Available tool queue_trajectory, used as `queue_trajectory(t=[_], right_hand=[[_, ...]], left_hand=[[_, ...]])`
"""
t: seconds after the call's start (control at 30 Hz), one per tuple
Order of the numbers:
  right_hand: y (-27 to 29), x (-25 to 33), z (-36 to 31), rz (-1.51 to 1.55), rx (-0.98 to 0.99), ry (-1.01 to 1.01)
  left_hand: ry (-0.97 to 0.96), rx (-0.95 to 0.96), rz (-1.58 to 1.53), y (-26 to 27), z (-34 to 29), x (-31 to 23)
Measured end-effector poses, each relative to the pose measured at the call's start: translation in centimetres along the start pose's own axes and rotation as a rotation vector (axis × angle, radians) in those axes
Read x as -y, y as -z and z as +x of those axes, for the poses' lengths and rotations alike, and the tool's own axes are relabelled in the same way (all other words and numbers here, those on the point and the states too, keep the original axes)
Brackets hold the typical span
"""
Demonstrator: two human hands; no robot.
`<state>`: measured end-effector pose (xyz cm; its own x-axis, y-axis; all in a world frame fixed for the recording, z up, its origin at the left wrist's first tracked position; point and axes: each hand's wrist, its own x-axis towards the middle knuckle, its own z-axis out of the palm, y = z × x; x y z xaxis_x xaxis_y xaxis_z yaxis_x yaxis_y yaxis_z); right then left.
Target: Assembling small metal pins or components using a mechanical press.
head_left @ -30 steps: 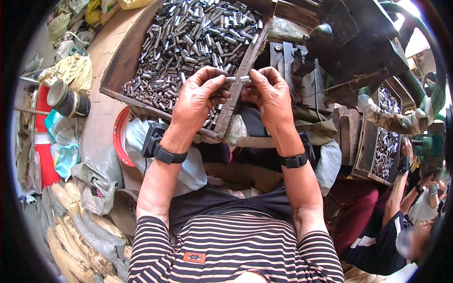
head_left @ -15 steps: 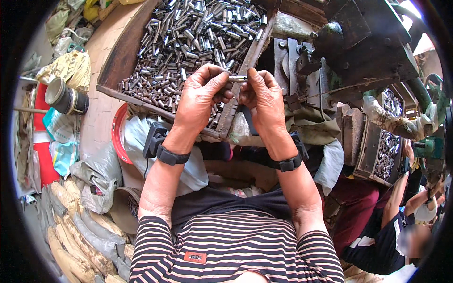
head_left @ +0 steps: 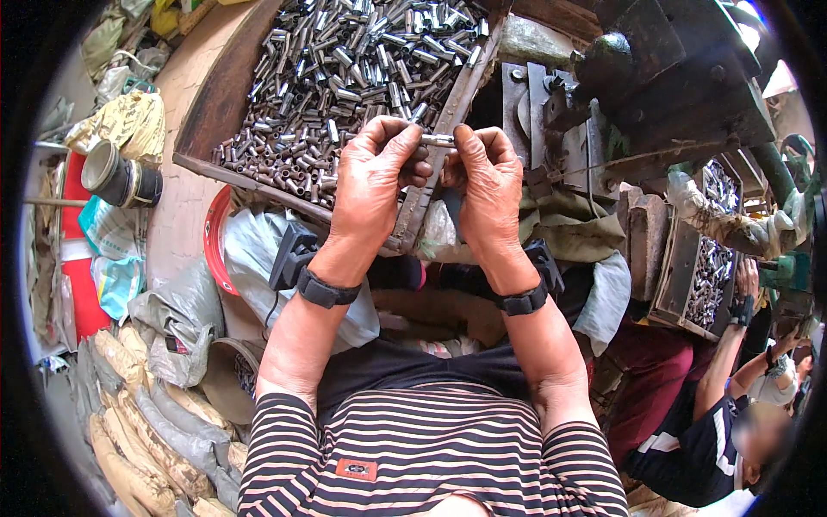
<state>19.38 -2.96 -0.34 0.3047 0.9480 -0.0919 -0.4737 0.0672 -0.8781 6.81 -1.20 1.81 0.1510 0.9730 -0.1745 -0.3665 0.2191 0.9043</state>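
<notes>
A small shiny metal tube [head_left: 438, 140] is stretched level between my two hands. My left hand [head_left: 372, 177] pinches one end between thumb and fingers, and my right hand [head_left: 484, 172] pinches the other end the same way. Fingers cover both ends of the tube. Both hands are over the near right corner of a wooden tray [head_left: 250, 183], which is heaped with many similar short metal tubes [head_left: 345, 77]. The pile's far part looks brighter, its near part duller and browner.
Right of the tray stands a dark, heavy metal machine [head_left: 663, 86]. Beyond it are a box of metal pieces [head_left: 711, 280] and a co-worker's arm [head_left: 719, 358]. At left lie a grey sack [head_left: 177, 323], a red-rimmed basin [head_left: 215, 241] and a black-and-grey bucket [head_left: 121, 177].
My hands stay nearly in place, still pinching the metal tube, which now sits slightly more level. At right the co-worker's arm and head have shifted a little.
</notes>
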Motion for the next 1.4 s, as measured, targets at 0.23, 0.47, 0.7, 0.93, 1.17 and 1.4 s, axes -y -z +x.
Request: queue_trajectory(t=[0.23, 0.47, 0.7, 0.93, 1.17, 1.4], right_hand=[[0.1, -0.4, -0.6, 0.329, 0.039, -0.132], [1.1, 0.4, -1.3, 0.071, 0.023, 0.020], [2.0, 0.9, -2.2, 0.341, 0.075, -0.124], [2.5, 0.8, -2.3, 0.220, 0.010, -0.036], [2.2, 0.9, -2.3, 0.308, 0.112, -0.184], [1.4, 0.3, -1.9, 0.237, 0.177, -0.202]], left_hand=[[-0.042, -0.028, -0.124, -0.8, -0.3, 0.4], [-0.195, -0.074, 0.157, -2.2, -1.5, 0.5], [-0.248, -0.036, 0.167, -3.3, -2.7, 0.8], [-0.245, -0.041, 0.263, -3.6, -3.0, 1.0], [-0.414, 0.010, 0.462, -3.0, -2.7, 1.5], [-0.074, 0.116, -0.020, -1.0, -1.7, 1.8]])
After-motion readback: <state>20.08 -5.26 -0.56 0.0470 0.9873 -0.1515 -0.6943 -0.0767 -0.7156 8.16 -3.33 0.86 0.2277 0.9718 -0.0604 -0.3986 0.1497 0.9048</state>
